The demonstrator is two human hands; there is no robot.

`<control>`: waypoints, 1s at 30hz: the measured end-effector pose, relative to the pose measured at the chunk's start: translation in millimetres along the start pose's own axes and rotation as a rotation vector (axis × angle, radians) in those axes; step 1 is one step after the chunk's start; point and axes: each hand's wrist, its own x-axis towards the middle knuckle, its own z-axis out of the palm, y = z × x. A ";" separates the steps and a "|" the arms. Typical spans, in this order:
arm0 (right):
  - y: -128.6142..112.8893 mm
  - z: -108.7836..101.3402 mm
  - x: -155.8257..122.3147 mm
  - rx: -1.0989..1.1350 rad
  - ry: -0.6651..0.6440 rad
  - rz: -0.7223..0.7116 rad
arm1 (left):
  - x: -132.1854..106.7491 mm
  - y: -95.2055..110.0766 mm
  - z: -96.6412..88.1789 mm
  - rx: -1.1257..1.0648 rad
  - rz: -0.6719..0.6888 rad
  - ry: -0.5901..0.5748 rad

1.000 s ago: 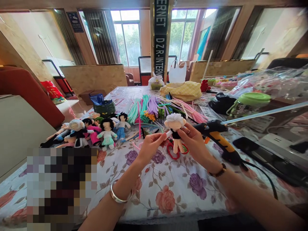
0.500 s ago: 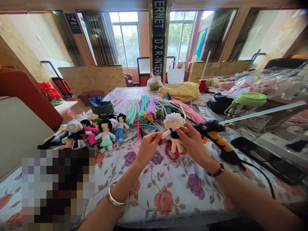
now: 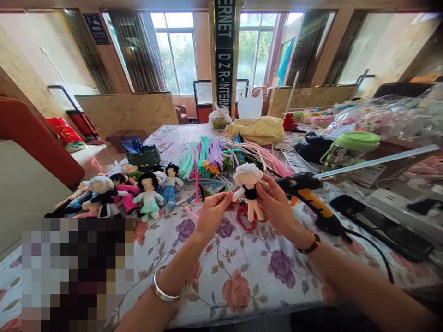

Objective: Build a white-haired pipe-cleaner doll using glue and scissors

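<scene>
Holding a small doll (image 3: pixel 249 192) upright above the middle of the flowered surface (image 3: pixel 221 265), both hands worked close together. The doll had pale hair, a black top and light legs. The right hand (image 3: pixel 277 203) gripped its side, with the thumb and fingers at the body just below the head. The left hand (image 3: pixel 212 216) was closed to a pinch, its thumb and finger meeting at the end of the doll's white arm. A silver bangle (image 3: pixel 165 296) circled the left wrist, and a dark bracelet (image 3: pixel 313 244) the right.

Behind the doll's legs lay scissors, their red handles (image 3: pixel 246 228) partly hidden. Toward the right edge of the surface rested a black and yellow glue gun (image 3: pixel 313 203), a long translucent stick (image 3: pixel 377 161) projecting from its rear and a black cord (image 3: pixel 375 251) trailing toward the near edge. Other dolls (image 3: pixel 148 198) formed a heap toward the left edge, just in front of a dark basket (image 3: pixel 141 159). Bundles of coloured pipe cleaners (image 3: pixel 215 153) lay beyond the hands; farther back, toward the far edge, was a yellow checked bag (image 3: pixel 258 130). A pixelated patch hid the near left corner.
</scene>
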 end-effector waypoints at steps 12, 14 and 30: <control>-5.0 7.9 -6.5 0.033 -0.039 0.061 | -2.2 0.5 1.2 -0.269 -0.185 -0.069; -5.7 7.9 -7.3 0.012 -0.064 0.061 | -2.8 0.2 0.8 -0.309 -0.209 -0.089; -9.4 2.3 -6.6 -0.097 -0.041 -0.031 | -6.7 2.0 6.9 -0.281 -0.195 -0.098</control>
